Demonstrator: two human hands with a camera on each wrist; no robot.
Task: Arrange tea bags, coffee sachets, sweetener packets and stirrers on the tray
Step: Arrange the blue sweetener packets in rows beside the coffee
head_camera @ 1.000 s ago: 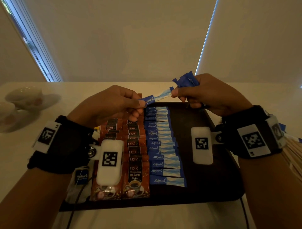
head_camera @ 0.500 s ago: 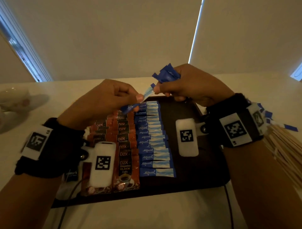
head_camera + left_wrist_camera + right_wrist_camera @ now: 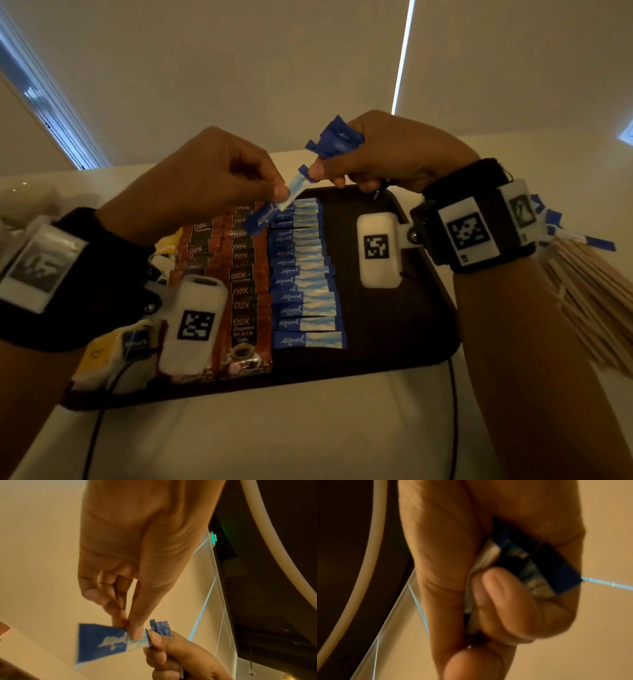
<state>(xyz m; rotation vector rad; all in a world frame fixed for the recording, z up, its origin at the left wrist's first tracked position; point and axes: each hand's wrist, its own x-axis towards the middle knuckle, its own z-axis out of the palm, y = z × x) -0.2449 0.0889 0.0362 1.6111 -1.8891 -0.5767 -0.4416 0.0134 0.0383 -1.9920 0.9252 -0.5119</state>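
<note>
A dark tray (image 3: 387, 339) carries a column of blue sweetener packets (image 3: 306, 298), columns of brown coffee sachets (image 3: 243, 291) and tea bags (image 3: 113, 346) at its left. Above the tray's far end my left hand (image 3: 205, 185) pinches one blue sweetener packet (image 3: 274, 210) near its pale end (image 3: 102, 641). My right hand (image 3: 387, 154) grips a bunch of sweetener packets (image 3: 334, 138) in its fist (image 3: 536, 563), and its thumb and finger touch the pale end of the single packet.
Wooden stirrers (image 3: 592, 301) lie on the white table (image 3: 308, 428) to the right of the tray, with loose blue packets (image 3: 561, 226) behind my right wrist. A white cup and saucer (image 3: 27, 198) blur at the far left. A cable (image 3: 454, 411) runs off the tray's front.
The single packet has tilted, its dark end dropping toward the column on the tray as my left hand draws it from the right hand. The view has shifted slightly.
</note>
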